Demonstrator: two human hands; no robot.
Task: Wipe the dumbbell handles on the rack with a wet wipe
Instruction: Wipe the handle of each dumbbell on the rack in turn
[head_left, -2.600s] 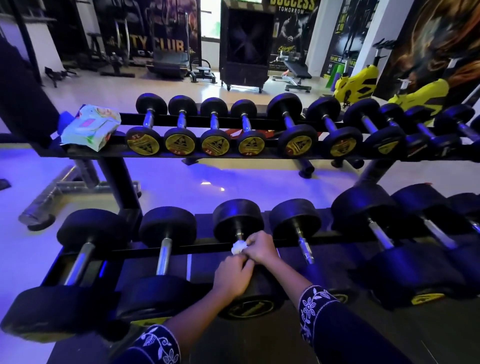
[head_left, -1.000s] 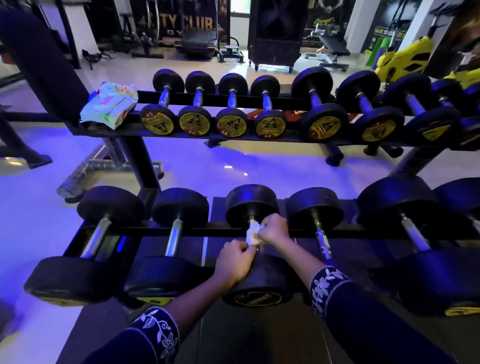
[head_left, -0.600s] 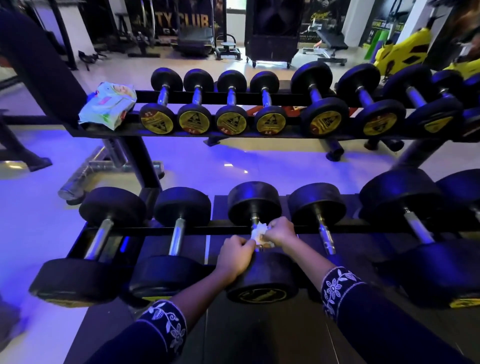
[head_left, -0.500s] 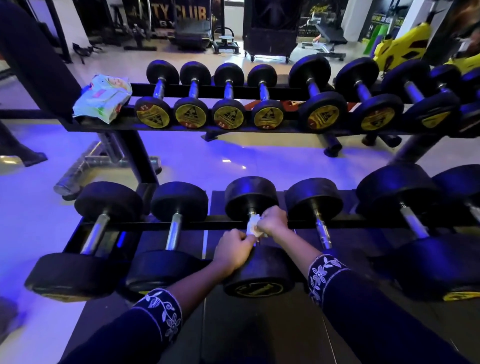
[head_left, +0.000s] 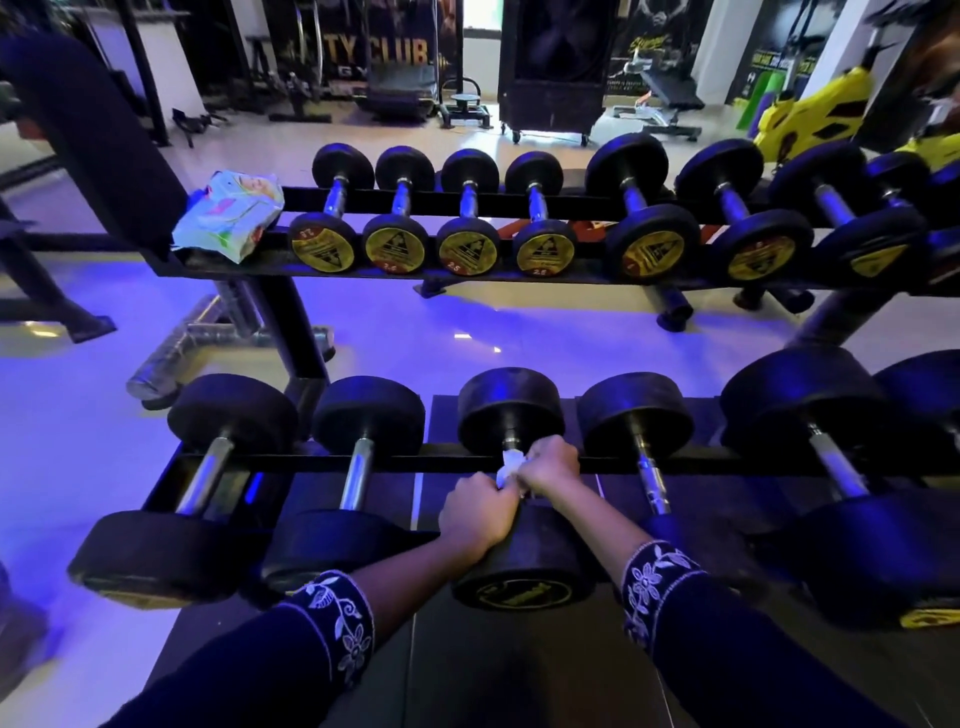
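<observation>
The white wet wipe (head_left: 510, 464) is bunched around the handle of a dumbbell (head_left: 511, 410) on the lower shelf of the rack (head_left: 415, 462). The right hand (head_left: 550, 467) grips it there, fingers curled round wipe and handle, just short of the dumbbell's far head. The left hand (head_left: 478, 512) touches the right one from the nearer side, its fingers curled over the near end of the same dumbbell. Most of the handle is hidden under the two hands.

Just left of the hands lies a neighbouring dumbbell (head_left: 357, 470) with a bare steel handle, and just right of them another one (head_left: 647, 467). Beyond the hands, the upper shelf (head_left: 467, 271) carries a row of small dumbbells (head_left: 467, 202). A pack of wipes (head_left: 228, 215) lies at its left end, well apart from both hands. Dark sleeves (head_left: 332, 618) with white flower stitching cover both forearms.
</observation>
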